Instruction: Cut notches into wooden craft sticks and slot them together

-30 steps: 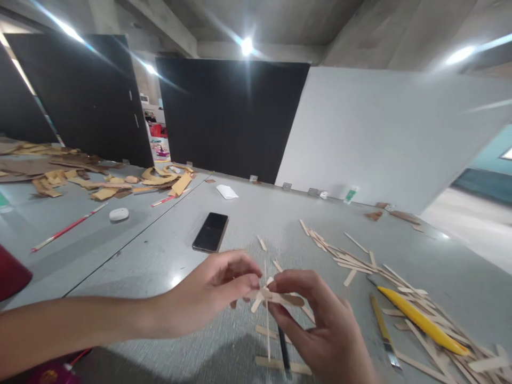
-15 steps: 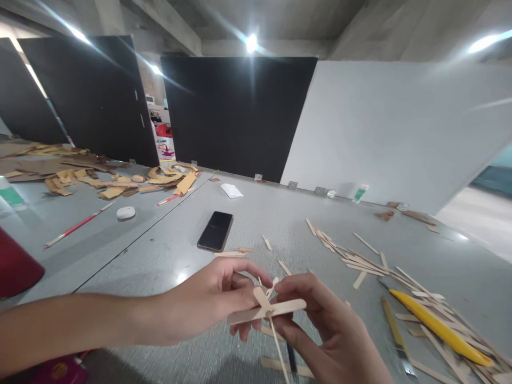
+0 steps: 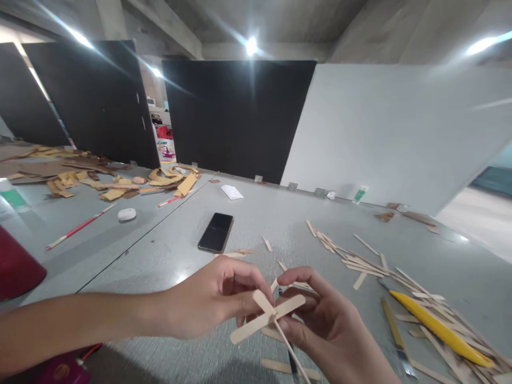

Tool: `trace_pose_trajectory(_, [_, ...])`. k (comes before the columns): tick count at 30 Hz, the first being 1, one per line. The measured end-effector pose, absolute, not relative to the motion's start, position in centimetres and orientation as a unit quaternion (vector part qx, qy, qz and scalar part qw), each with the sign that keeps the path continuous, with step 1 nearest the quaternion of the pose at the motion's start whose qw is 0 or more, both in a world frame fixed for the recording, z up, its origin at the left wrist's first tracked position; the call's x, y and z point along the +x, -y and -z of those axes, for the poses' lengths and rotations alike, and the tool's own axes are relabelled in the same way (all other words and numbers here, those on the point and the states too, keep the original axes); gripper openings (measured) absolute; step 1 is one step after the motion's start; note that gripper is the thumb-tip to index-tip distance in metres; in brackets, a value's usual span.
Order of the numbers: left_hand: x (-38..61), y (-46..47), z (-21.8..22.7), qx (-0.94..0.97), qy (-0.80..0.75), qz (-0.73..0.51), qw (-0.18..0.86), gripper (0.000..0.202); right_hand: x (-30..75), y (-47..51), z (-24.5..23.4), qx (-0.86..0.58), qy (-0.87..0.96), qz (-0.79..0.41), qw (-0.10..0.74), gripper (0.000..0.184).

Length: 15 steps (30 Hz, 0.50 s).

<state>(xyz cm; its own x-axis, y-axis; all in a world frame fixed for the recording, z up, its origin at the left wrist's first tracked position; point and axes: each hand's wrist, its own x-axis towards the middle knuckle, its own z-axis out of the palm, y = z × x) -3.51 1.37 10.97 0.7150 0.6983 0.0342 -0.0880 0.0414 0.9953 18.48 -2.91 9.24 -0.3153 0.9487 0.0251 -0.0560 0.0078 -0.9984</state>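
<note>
From the head view, we saw the crossed sticks held above the surface, between the two hands. We set the clock on their joint, with twelve at the top of the view: one flat stick ran from eight o'clock to two, another crossed it toward eleven, and a thin stick slanted down to five.

The left hand came in from nine o'clock, its thumb and fingers apparently pinching the crossing from behind. The right hand stood at three o'clock, its index finger lifted away from the thumb and the thumb just beside the joint; we could not tell whether its other fingers gripped anything.

On the surface, a phone lay at about half past ten, a pile of loose sticks toward two and a yellow tool at three.

We judged the step in hand to be setting or checking the joint. To our eyes, the next move called for a firm left pinch while the right fingers steadied the thin stick, since a careless twist could loosen the crossing.
</note>
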Motion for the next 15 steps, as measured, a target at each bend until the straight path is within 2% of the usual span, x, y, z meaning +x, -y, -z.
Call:
trace_pose_trajectory(4, [-3.8,-1.0,-10.7,0.724,-0.259,-0.312,0.558,0.015,18.3,3.5,-9.9,-0.406,0.569,-0.558,0.446,0.042])
trace_pose_trajectory(10, [-4.6,-0.5,-9.5,0.866,-0.157,-0.395,0.263,0.023,17.4,4.9,-10.9,-0.415,0.535,-0.561,0.477,0.041])
trace_pose_trajectory(12, [-4.8,-0.3,-9.3,0.887,-0.135,-0.379,0.225,0.026,17.1,5.2,-11.0,-0.418,0.529,-0.565,0.475,0.042])
trace_pose_trajectory(15, [-4.8,0.0,-9.0,0.883,-0.135,-0.38,0.24,0.027,16.9,5.6,-10.9,-0.411,0.522,-0.58,0.472,0.044])
